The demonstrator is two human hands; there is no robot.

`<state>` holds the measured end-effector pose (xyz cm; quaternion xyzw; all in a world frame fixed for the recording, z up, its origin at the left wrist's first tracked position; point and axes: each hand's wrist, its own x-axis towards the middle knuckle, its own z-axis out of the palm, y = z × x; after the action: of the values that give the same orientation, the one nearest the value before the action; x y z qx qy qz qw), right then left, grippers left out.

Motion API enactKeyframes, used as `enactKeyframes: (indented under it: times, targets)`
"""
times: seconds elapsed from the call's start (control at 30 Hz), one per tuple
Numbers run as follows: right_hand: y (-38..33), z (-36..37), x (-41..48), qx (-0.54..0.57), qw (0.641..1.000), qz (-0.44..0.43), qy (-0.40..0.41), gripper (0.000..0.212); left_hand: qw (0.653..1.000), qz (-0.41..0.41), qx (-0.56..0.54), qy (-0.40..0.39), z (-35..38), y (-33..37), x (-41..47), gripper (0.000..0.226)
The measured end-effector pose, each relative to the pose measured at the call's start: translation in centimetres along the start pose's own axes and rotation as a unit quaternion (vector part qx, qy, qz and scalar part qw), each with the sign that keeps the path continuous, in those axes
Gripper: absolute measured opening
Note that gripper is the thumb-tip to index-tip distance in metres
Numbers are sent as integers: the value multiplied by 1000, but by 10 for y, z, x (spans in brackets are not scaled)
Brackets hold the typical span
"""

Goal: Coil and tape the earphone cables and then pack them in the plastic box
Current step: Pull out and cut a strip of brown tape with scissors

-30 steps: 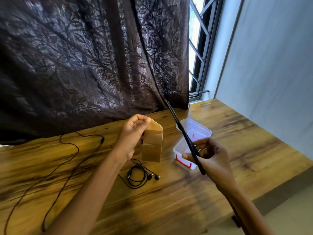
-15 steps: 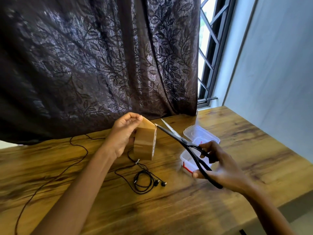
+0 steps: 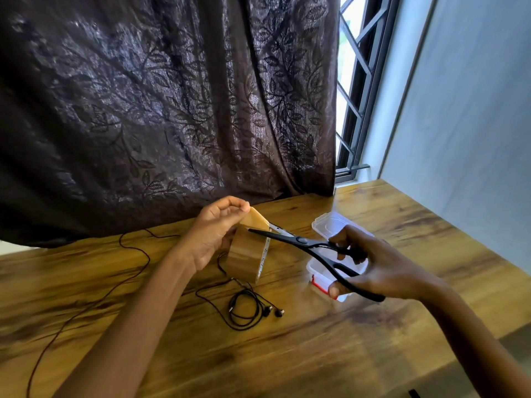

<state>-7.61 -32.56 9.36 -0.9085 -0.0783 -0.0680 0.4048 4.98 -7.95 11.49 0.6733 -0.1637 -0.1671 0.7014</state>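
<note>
**Near field.** A wooden table (image 3: 287, 357) fills the foreground. One black earphone set (image 3: 247, 311) lies on it, wound into a loose coil, with both earbuds and the plug resting just beside the loops. No tape is seen on the coil.

**Middle field.** The scissors (image 3: 301, 242) are gripped by the right hand (image 3: 376, 271), whose thumb and fingers are passed through the black handle loops. The blades are parted. Behind and partly hidden by this hand stands the clear plastic box (image 3: 314, 270), with a red clasp on its near side. Its lid (image 3: 330, 224) is seen at the far side. Its contents cannot be made out.

**Cutting point.** A roll of brown tape (image 3: 245, 258) is held below the left hand (image 3: 214, 234). The pulled free end of tape (image 3: 257, 219) is pinched between that hand's thumb and curled fingers. The scissor blades are set on either side of this strip, close to the roll. Whether the roll touches the table cannot be told.

**Far field.** A second, uncoiled cable (image 3: 129, 271) trails across the table's left part. Behind the table hang a dark leaf-patterned curtain (image 3: 172, 110) and, to the right, a barred window (image 3: 356, 96).
</note>
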Motion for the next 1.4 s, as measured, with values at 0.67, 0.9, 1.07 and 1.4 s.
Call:
enactKeyframes:
  times: [0.67, 0.9, 1.07, 1.4]
  targets:
    - [-6, 2, 18, -20, 996, -78, 38, 62, 1000, -10, -24, -13, 1, 1, 4, 7]
    - [-11, 4, 18, -40, 992, -102, 61, 51, 1000, -1, -27, 3, 2, -3, 5, 8]
    - [-4, 6, 20, -51, 993, -85, 71, 32, 1000, -9, -24, 12, 2, -8, 5, 8]
    - [3, 20, 17, -75, 984, -92, 130, 48, 999, -15, -23, 35, 7, -13, 3, 12]
